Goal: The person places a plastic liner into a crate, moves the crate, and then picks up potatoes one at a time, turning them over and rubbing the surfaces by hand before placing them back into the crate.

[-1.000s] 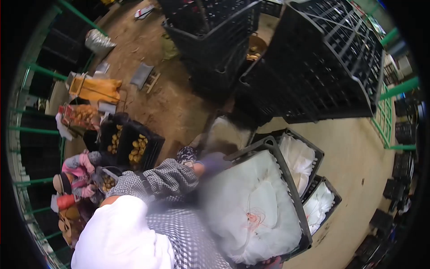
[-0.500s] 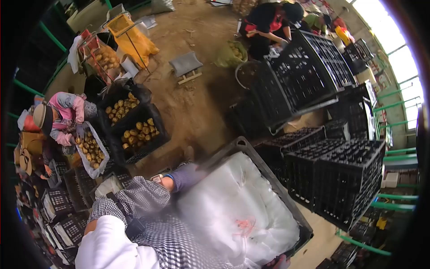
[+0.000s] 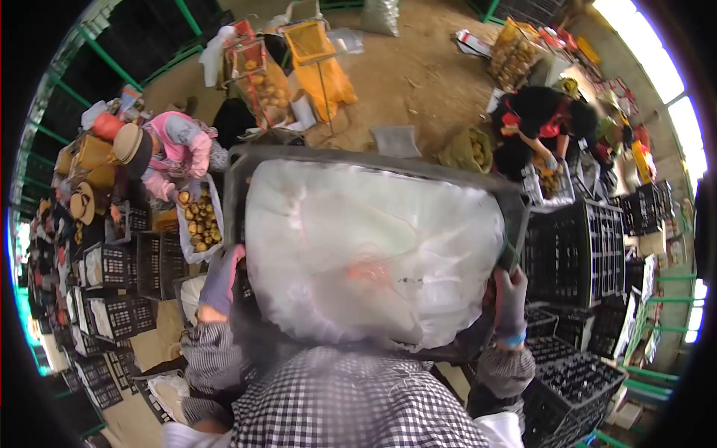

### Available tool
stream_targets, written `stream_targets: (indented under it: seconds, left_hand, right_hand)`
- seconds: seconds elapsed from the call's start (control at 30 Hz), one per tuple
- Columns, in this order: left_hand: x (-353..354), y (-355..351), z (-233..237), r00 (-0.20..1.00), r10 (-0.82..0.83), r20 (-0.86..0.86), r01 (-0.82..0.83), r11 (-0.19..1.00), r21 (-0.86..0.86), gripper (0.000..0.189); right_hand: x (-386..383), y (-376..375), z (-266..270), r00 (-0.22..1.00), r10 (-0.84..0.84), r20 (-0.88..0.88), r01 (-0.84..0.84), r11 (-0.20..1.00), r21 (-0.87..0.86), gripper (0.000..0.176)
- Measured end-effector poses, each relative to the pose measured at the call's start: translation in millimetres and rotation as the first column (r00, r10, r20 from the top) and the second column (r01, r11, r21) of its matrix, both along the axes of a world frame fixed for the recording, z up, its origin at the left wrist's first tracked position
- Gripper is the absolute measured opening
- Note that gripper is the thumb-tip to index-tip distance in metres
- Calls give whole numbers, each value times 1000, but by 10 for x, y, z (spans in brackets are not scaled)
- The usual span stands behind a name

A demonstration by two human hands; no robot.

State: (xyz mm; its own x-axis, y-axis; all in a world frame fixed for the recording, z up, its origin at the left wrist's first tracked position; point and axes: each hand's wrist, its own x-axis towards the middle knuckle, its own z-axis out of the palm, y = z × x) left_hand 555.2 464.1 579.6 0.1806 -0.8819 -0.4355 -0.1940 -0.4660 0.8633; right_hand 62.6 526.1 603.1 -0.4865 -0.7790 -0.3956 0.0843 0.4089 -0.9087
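Squarely in mid-frame, carries a black crate (image 3: 377,163) lined with a white plastic liner (image 3: 366,246), held clear of the dirt floor (image 3: 407,82) and tipped so that the open top faces the camera; grips it at opposite sides, most likely to balance a wide, bulky load close against the checked shirt (image 3: 351,403). Wraps the left hand (image 3: 220,280), gloved in purplish grey, tight round the crate's edge at centre left, fingers pointing up along it, forearm rising from lower left with the elbow bent; clamps the right hand (image 3: 510,299), gloved alike with a blue cuff, on the opposite edge at centre right, fingers hooked over the corner, wrist straight below. Seems to hold nothing inside but the liner, bunched and spilling a little over the near rim, probably tucked that way to stay put. Beyond the crate, at upper left, a seated person in pink (image 3: 179,145) with a straw hat, bent over brownish round produce (image 3: 198,220) in a lined crate; at upper right, a person in black (image 3: 534,119) stooped over a small crate; at right, stacked empty black crates (image 3: 575,250); at top, a yellow bin (image 3: 321,63).
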Motion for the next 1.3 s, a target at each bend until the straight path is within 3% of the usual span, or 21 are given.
stream_targets:
  seconds: [0.1, 0.2, 0.23, 0.3, 0.37, 0.43, 0.47, 0.57, 0.67, 0.7, 0.73, 0.83, 0.93, 1.0, 1.1, 1.2, 1.3]
  left_hand:
    - [132, 372, -208, 948, -2, 320, 87, 964, -252, 20]
    - [-84, 668, -653, 867, 463, 184, -373, 848, -377, 17]
    - [-232, 555, -662, 679, 705, -203, -727, 685, -52, 17]
    - [-803, 460, -313, 709, 703, -57, -704, 711, 5, 18]
    - [-1292, 173, -9, 467, 860, -206, -842, 503, 192, 14]
    - [-1807, 103, -134, 320, 943, -92, -940, 328, 95, 13]
    - [-1935, 162, -310, 172, 977, -127, -961, 195, 197, 14]
    - [-2432, 462, -684, 24, 989, -144, -979, 53, 198, 19]
    - [-2798, 703, -990, -136, 958, -254, -971, -78, 224, 17]
    - [-2946, 614, -877, -262, 952, -160, -950, -226, 214, 17]
    - [-3144, 581, -914, -327, 932, -157, -930, -287, 230, 16]
    - [-3481, 476, -861, -402, 906, -132, -905, -372, 207, 15]
    - [-3828, 40, -1047, -592, 803, -66, -798, -573, 189, 15]
    - [-3967, -392, -964, -685, 725, -71, -722, -663, 198, 14]
    - [-4263, -1290, -1059, -844, 526, -104, -533, -803, 267, 12]
    - [-4455, -2013, -1056, -855, 514, 60, -422, -759, 496, 14]
    - [-5085, -2726, -2048, -826, 538, 170, -475, -826, 304, 14]
  right_hand:
    - [21, -1193, 172, 948, 318, -12, -318, 945, -74, 12]
    - [176, -2283, 116, 832, 554, 0, -553, 831, -64, 13]
    - [195, -2670, -86, 777, 629, 14, -627, 776, -62, 13]
    - [197, -3311, -515, 658, 751, 53, -753, 658, 14, 12]
    - [328, -4077, -983, 547, 834, 69, -837, 542, 75, 10]
    - [466, -4704, -1282, 443, 887, 127, -895, 430, 121, 13]
    - [646, -4960, -1299, 389, 906, 165, -918, 368, 147, 16]
    - [1223, -5230, -928, 42, 998, 45, -982, 33, 186, 20]
    - [1742, -5328, -1007, -171, 980, 99, -973, -184, 141, 20]
    - [1912, -5313, -976, -215, 971, 102, -965, -227, 131, 14]
    - [2072, -5347, -929, -286, 954, 86, -944, -296, 146, 13]
    - [2624, -5382, -841, -453, 884, 117, -883, -463, 78, 12]
    - [3095, -5478, -896, -505, 860, 76, -838, -509, 198, 12]
    - [3544, -5696, -1195, -622, 776, 108, -752, -630, 192, 12]
    - [3983, -5865, -1385, -695, 707, 133, -684, -707, 182, 10]
    - [4170, -6016, -1244, -798, 596, 86, -546, -776, 315, 8]
    - [4251, -6077, -1270, -840, 542, -9, -499, -766, 406, 8]
